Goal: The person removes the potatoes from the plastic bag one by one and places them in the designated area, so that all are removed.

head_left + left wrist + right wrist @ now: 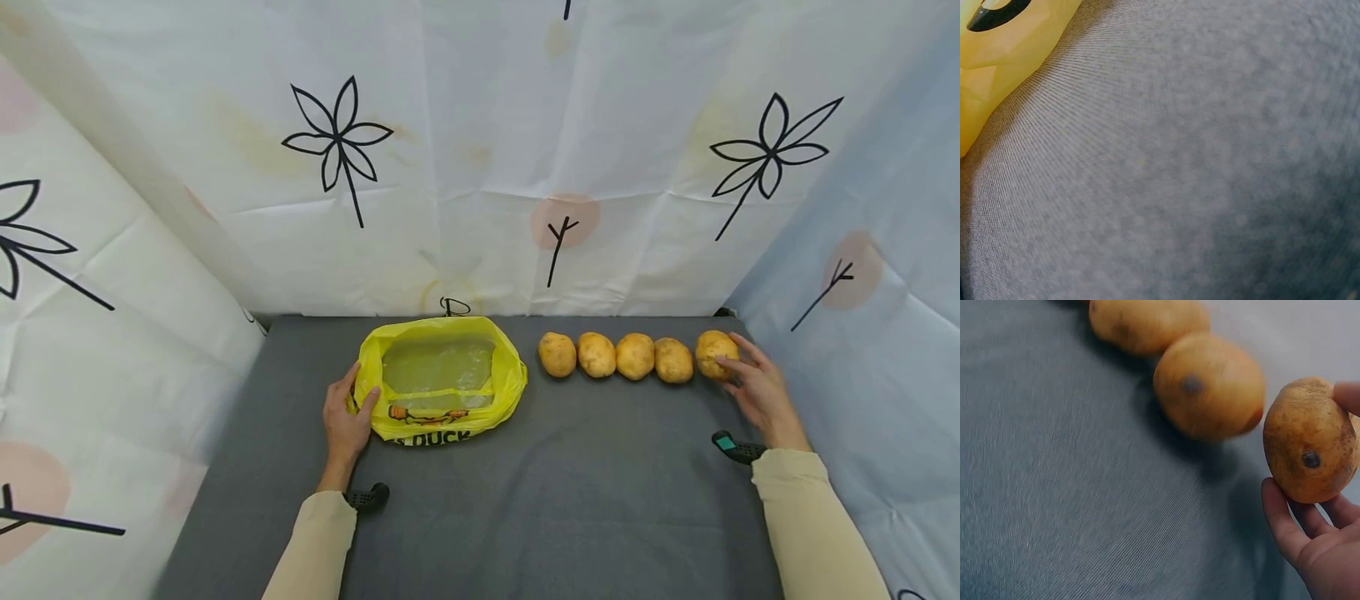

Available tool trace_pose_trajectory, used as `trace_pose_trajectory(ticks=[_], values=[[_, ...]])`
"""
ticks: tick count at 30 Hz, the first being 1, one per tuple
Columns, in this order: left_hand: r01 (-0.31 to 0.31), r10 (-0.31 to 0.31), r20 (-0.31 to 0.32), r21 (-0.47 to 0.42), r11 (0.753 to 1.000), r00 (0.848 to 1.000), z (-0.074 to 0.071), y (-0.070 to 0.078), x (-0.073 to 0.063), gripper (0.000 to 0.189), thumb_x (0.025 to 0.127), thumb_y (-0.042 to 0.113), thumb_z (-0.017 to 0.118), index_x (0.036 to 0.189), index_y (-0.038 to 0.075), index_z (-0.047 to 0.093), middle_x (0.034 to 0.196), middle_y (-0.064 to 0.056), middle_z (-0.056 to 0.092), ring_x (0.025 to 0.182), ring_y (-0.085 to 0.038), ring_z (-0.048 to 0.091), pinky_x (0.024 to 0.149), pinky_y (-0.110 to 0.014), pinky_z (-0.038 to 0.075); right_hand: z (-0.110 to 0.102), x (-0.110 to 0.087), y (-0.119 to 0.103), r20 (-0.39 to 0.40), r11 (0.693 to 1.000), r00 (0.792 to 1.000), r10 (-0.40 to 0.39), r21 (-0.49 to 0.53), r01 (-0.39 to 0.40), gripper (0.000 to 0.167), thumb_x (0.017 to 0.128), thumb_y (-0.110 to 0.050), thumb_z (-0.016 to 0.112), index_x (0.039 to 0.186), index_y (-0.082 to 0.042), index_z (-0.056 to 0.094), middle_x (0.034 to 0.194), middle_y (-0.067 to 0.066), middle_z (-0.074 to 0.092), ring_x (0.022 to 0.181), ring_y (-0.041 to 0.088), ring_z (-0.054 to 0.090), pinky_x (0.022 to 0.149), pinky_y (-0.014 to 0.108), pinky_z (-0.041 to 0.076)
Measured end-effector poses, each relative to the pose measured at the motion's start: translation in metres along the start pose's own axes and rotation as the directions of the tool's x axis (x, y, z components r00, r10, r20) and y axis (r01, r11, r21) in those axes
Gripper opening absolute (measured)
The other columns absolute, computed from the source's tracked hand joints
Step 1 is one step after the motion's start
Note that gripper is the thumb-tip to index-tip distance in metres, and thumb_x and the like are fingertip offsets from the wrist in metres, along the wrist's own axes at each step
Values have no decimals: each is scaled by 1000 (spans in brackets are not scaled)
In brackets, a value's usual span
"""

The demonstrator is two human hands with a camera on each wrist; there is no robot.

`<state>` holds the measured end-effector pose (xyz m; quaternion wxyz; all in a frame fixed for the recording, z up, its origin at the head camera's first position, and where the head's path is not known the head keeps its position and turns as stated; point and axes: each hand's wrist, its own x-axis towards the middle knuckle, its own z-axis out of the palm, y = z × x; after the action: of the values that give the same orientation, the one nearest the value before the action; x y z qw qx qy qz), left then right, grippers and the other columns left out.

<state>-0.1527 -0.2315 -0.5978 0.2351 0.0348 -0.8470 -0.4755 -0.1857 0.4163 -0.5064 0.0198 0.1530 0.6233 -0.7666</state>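
Note:
A yellow plastic bag [514, 383] sits on the grey table with its mouth facing up. My left hand [347, 421] holds the bag's left side, thumb toward the front and fingers along the edge. Only a corner of the bag [1004, 56] shows in the left wrist view; the left hand is out of that picture. At the right end of a row of potatoes, my right hand [761, 392] grips a potato [716, 354]. In the right wrist view the fingers are round this potato [1310, 440], which appears raised off the cloth.
Several other potatoes [635, 357] stand in a row between the bag and my right hand. Grey cloth [562, 500] covers the table. White patterned sheets hang behind [480, 167] and at both sides.

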Motion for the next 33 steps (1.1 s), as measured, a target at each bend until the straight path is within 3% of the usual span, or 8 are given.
trace_pose_trajectory(ticks=[4,14,21,30,33], values=[[2,-2,2,3,1000,1000,1,0,0,59,94,17,73,149,9,54,122,-25,54,109,-40,51,98,-58,35,-5,4,8,-40,997,996,77,-25,-78,76,98,-14,70,161,-29,31,165,0,12,100,3,52,74,22,51],[12,-12,-2,-1,1000,1000,0,2,1,58,94,18,72,149,11,54,123,-25,54,110,-41,52,98,-58,36,-10,9,10,-11,984,996,93,-153,-94,84,98,-14,69,164,-17,18,169,0,-1,99,-6,49,78,14,47],[18,-18,-4,8,1000,1000,0,1,0,58,95,20,72,149,12,54,122,-24,54,109,-41,52,98,-57,37,-11,14,13,5,956,997,82,-281,-77,79,100,-16,67,164,-15,20,164,11,14,101,-4,45,80,13,45],[6,-6,-14,7,1000,1000,0,2,0,58,94,19,73,149,10,54,122,-26,54,109,-43,52,97,-60,36,-5,14,13,-44,970,995,91,-222,-99,83,99,-21,69,164,-16,19,170,2,6,99,-6,46,78,12,43],[1,-1,-12,6,1000,1000,-1,2,0,59,94,19,73,149,10,54,121,-26,54,108,-43,52,97,-59,36,-4,13,13,-71,975,994,86,-199,-99,83,98,-21,69,164,-17,18,170,5,6,102,-5,48,77,12,44]])
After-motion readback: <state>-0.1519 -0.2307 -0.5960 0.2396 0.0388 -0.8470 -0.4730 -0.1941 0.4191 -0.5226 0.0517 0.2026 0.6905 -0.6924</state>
